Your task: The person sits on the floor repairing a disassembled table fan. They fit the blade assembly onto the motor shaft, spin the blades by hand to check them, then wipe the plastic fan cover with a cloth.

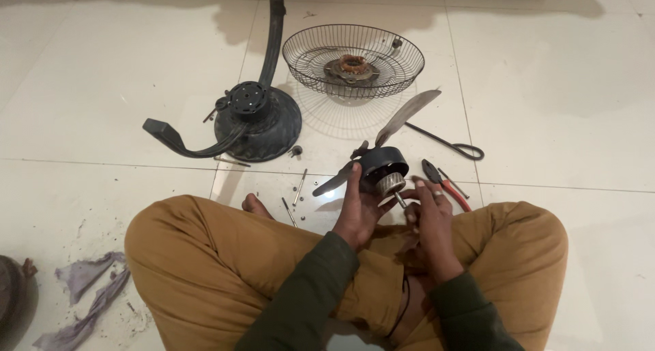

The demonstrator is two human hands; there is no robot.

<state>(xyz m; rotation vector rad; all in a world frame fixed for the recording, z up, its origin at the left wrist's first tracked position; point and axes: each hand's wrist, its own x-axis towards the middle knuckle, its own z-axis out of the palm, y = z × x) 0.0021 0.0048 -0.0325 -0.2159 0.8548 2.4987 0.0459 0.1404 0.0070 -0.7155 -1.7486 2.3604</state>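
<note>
The person is wearing a dark green long-sleeved top, its sleeves [307,283] reaching down to the wrists, and mustard-brown trousers [198,262] creasing at the knees. One bare foot [256,204] is showing; the hands are wearing no gloves.

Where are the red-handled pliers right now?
In the head view, the red-handled pliers lie on the tiled floor just beyond the right hand, right of the fan hub and below the looped black cable.

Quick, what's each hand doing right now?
Left hand: closed around the fan blade hub, holding it up.
Right hand: fingers pinched on the metal shaft sticking out of the hub.
</note>
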